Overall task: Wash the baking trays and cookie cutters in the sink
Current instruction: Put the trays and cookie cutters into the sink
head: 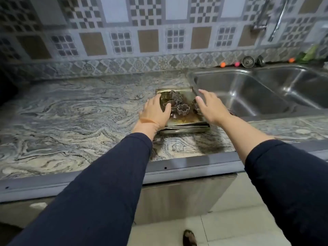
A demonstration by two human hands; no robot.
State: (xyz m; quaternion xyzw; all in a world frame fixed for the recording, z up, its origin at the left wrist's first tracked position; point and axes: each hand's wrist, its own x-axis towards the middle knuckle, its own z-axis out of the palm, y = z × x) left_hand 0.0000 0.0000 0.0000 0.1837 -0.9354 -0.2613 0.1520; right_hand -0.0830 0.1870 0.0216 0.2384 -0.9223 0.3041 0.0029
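Reaching for the trays, stacked on the counter beside the sink, cutters on top: my left hand rests on their left edge, right hand hovers, fingers spread, so I can lift everything together.

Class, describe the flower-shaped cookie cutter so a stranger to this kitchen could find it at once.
Start at the steel sink; just left of it on the marbled counter lies a stack of baking trays. On the top tray, between the left hand and right hand, sits the flower cutter. Its scalloped petal outline sets it apart from the other cutters.
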